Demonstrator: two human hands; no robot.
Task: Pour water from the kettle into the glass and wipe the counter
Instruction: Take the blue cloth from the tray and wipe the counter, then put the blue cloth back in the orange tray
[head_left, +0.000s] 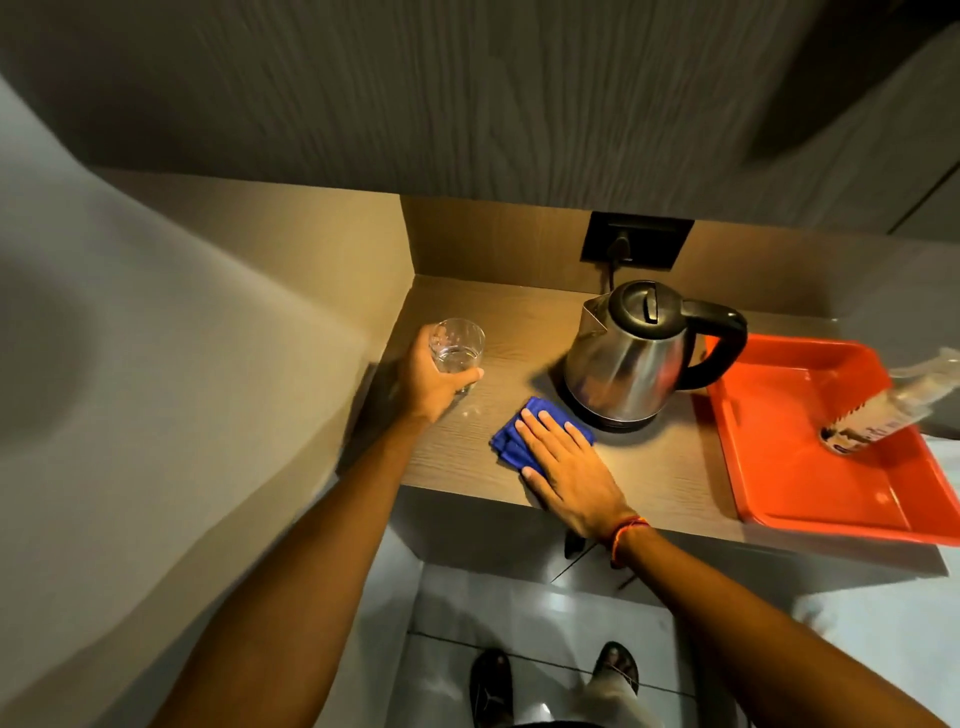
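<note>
A steel kettle with a black lid and handle stands on its base on the wooden counter, plugged into a wall socket behind. My left hand grips a clear glass with some water in it, at the counter's left side. My right hand lies flat, fingers spread, on a folded blue cloth just in front of the kettle. A few water drops glint on the counter below the glass.
An orange tray sits at the right of the counter, with a plastic bottle lying in it. A wall panel closes off the counter's left side. The black socket is on the back wall. My feet show on the tiled floor below.
</note>
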